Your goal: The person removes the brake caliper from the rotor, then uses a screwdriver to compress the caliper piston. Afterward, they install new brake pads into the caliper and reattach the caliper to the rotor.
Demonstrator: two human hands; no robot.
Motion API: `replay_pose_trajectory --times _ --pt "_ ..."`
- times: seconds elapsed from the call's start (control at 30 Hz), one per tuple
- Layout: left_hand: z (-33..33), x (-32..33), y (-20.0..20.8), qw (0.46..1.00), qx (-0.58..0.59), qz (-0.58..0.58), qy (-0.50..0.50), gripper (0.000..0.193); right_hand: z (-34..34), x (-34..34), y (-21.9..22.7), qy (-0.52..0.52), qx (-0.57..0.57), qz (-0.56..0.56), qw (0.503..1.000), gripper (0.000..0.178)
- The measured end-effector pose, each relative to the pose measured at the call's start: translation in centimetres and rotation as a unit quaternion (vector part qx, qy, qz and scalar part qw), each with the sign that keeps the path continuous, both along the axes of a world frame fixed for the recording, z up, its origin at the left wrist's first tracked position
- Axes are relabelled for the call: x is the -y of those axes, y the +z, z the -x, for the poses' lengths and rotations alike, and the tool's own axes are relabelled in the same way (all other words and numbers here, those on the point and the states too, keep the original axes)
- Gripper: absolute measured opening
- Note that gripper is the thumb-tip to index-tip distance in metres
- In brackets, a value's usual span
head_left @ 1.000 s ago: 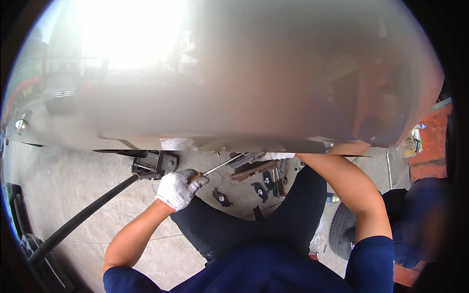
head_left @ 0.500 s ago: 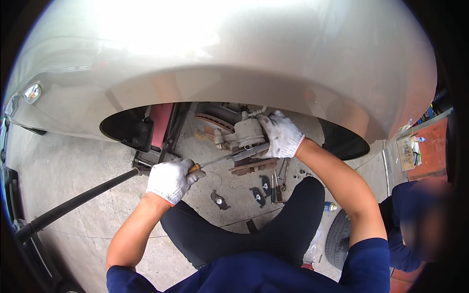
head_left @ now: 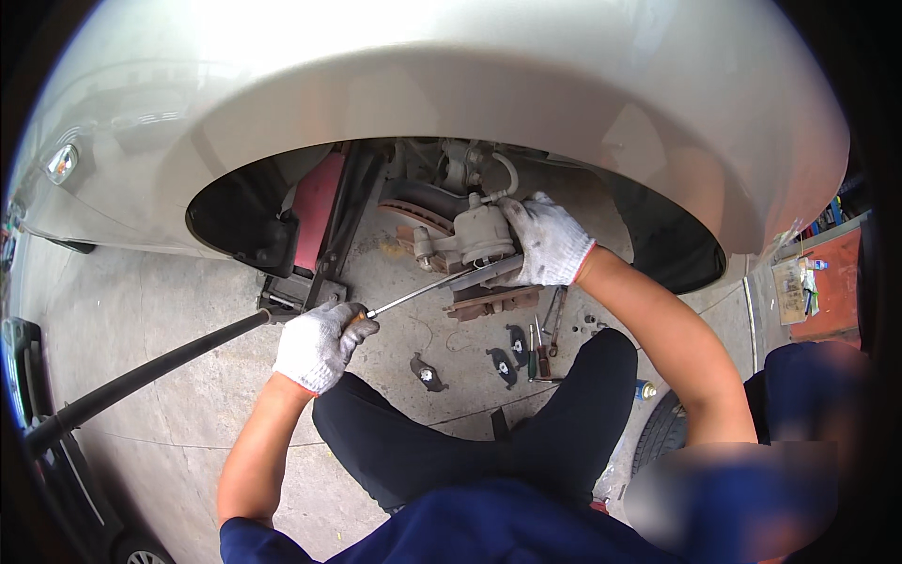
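My left hand [head_left: 318, 348], in a white work glove, is closed around the handle of a screwdriver [head_left: 411, 297]. Its metal shaft points up and right and meets a flat grey metal piece, perhaps a brake pad [head_left: 495, 272], under the brake caliper [head_left: 483, 231]. My gloved right hand [head_left: 554, 242] wraps the right side of the caliper, its fingertips partly hidden behind it. A hose [head_left: 509, 175] rises from the caliper. Behind and left of it is the rusty-edged brake disc [head_left: 419, 215]. Below hangs a rusty metal bracket [head_left: 492, 302].
Dark brake pads [head_left: 428, 373] and hand tools [head_left: 542, 352] lie on the concrete floor. A red jack [head_left: 318, 211], its long black handle [head_left: 160, 376] reaching left, stands beside the disc. The car fender [head_left: 451, 94] arches overhead. Another person [head_left: 799, 404] and a tyre [head_left: 660, 430] are at right.
My view has shifted, showing more inside the wheel arch. My left hand and screwdriver sit slightly farther left; my right hand keeps its hold on the caliper. The person at right is nearer.
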State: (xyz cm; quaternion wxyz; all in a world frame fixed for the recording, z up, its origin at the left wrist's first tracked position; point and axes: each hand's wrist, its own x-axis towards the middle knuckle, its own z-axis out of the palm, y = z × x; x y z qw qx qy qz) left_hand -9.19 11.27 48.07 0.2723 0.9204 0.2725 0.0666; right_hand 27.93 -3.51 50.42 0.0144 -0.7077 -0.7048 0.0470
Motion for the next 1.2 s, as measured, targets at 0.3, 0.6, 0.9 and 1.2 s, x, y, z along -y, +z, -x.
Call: replay_pose_trajectory --times 0.3,0.6,0.9,1.2 --pt "-0.2 2.1 -1.2 0.996 -0.015 0.077 0.033 0.034 0.1 0.0 -0.1 -0.016 0.007 0.021 1.0 0.119" --pt "0.3 0.7 -1.5 0.995 0.011 0.096 0.002 0.035 0.0 0.2 -0.4 -0.014 -0.01 0.001 1.0 0.112" --pt "0.2 0.1 -2.0 0.993 -0.005 0.118 0.003 0.04 -0.1 0.1 -0.5 -0.005 -0.006 -0.006 1.0 0.113" --pt "-0.6 -1.5 -3.8 0.995 0.034 0.068 -0.062 0.036 -0.3 0.1 -0.5 0.011 -0.016 -0.02 1.0 0.113"
